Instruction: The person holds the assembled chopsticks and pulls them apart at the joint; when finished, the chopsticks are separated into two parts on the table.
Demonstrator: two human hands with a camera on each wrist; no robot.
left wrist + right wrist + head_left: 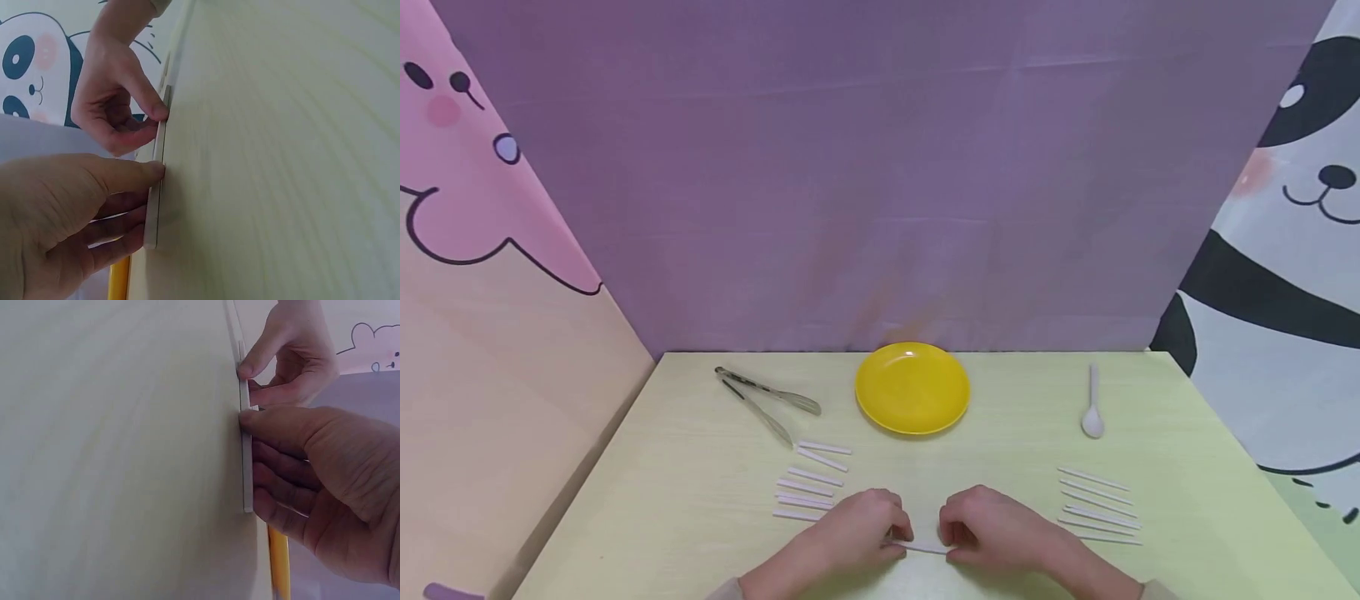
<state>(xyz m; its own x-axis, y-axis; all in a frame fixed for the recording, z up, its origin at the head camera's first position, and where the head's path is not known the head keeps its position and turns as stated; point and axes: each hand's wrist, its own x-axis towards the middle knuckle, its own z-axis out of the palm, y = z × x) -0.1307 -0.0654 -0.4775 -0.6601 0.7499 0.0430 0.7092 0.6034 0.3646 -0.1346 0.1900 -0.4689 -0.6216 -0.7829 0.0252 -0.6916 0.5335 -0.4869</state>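
Near the front edge of the table, a thin white stick [925, 547] lies crosswise between both hands. My left hand [863, 531] pinches its left part between thumb and fingers. The right part is pinched the same way by my right hand [996, 531]. In the left wrist view the stick [154, 212] runs past the left thumb, its end showing beyond the fingers. The right wrist view shows the other end of the stick [247, 481] below the right thumb, close over the table. Fingers hide parts of it.
Several white sticks [805, 483] lie in a row beside the left hand, and more sticks [1099, 508] at the right. Farther back are spread tongs [775, 393], a yellow plate [913, 389] and a white spoon [1093, 421]. A purple cloth wall [895, 183] stands behind the table.
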